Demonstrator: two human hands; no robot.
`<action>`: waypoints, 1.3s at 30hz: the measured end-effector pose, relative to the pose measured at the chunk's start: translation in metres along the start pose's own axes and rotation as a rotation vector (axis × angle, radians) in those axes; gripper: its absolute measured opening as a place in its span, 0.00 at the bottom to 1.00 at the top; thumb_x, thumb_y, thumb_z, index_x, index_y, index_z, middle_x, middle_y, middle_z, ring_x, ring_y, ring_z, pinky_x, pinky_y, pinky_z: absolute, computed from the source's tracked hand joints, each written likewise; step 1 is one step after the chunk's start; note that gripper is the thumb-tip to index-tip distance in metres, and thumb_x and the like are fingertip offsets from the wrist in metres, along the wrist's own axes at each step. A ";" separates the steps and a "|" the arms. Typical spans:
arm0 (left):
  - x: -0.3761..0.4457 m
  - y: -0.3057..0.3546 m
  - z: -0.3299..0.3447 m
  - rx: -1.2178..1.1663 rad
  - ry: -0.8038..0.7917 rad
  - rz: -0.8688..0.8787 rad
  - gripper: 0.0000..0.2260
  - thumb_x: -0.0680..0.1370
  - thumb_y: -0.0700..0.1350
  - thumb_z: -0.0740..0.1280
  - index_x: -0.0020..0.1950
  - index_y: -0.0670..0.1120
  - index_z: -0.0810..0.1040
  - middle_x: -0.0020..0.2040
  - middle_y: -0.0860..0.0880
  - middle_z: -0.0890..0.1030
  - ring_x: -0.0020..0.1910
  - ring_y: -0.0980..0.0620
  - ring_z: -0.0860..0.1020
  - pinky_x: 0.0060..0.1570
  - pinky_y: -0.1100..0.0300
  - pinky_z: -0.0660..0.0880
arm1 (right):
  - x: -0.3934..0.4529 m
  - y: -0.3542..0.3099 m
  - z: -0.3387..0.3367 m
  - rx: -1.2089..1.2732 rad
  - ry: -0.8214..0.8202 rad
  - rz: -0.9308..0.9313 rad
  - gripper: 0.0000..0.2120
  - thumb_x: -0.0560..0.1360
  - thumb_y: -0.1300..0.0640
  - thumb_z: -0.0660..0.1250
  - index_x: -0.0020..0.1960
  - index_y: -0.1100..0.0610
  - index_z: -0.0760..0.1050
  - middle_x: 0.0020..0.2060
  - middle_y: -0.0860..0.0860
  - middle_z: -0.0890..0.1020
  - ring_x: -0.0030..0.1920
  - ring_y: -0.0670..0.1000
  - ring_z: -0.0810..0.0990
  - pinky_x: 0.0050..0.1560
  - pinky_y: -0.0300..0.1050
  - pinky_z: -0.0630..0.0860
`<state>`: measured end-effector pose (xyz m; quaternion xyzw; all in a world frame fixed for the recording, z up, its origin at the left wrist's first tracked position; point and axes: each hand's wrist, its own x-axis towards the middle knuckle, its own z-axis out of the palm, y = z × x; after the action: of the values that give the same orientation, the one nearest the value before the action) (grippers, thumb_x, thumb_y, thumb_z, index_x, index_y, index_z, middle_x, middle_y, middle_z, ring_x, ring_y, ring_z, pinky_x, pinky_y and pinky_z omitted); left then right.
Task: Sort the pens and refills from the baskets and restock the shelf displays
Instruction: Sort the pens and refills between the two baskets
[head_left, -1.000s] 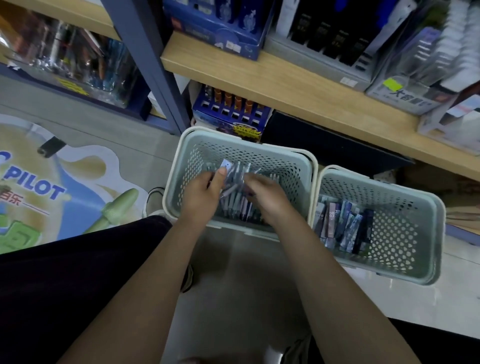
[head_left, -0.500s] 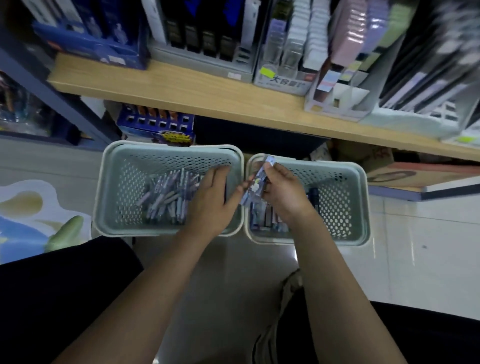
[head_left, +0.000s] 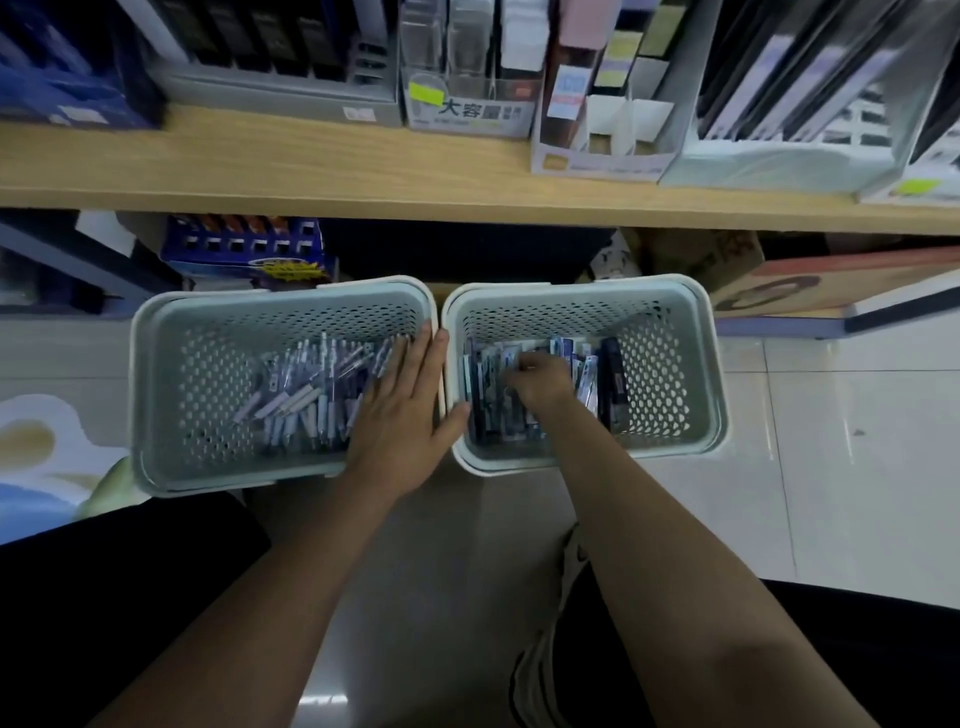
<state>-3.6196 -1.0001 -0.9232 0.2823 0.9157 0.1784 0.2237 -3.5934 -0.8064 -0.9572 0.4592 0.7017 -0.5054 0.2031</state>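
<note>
Two pale green perforated baskets stand side by side on the floor below the shelf. The left basket holds a heap of loose blue-and-white pens. My left hand lies flat and open over that basket's right rim, fingers out and holding nothing. The right basket holds packaged pens and refills standing in a row, with a dark box at their right. My right hand reaches down into these packs with its fingers curled; whether it grips one is hidden.
A wooden shelf runs across above the baskets with pen displays: a clear labelled one and a white cardboard one. A blue display box sits under the shelf. My shoe rests on the tiled floor.
My right hand carried a pack from the left basket across and has dropped into the right basket. My left hand opened flat on the left basket's rim. The view swung right.
</note>
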 end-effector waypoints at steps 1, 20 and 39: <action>0.000 0.000 0.000 -0.004 -0.002 -0.007 0.34 0.81 0.65 0.50 0.80 0.58 0.36 0.78 0.60 0.32 0.81 0.53 0.38 0.78 0.44 0.51 | 0.002 0.002 0.003 -0.013 0.012 -0.024 0.05 0.78 0.62 0.70 0.51 0.63 0.80 0.41 0.57 0.80 0.40 0.52 0.77 0.44 0.40 0.76; -0.057 -0.133 -0.054 0.065 0.469 -0.463 0.37 0.75 0.57 0.58 0.79 0.38 0.60 0.79 0.34 0.59 0.78 0.33 0.58 0.72 0.33 0.57 | -0.083 -0.091 0.109 0.068 -0.209 -0.344 0.05 0.80 0.52 0.65 0.52 0.50 0.78 0.39 0.46 0.80 0.41 0.49 0.80 0.46 0.50 0.77; -0.060 -0.169 -0.060 -0.055 0.481 -0.568 0.39 0.74 0.55 0.66 0.80 0.42 0.59 0.65 0.39 0.75 0.46 0.36 0.79 0.34 0.52 0.71 | -0.017 -0.071 0.184 -0.324 -0.111 -0.003 0.10 0.79 0.52 0.69 0.46 0.59 0.75 0.36 0.56 0.82 0.29 0.50 0.79 0.28 0.38 0.76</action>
<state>-3.6791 -1.1793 -0.9308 -0.0392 0.9787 0.1951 0.0501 -3.6785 -0.9839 -0.9818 0.3909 0.7623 -0.4107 0.3121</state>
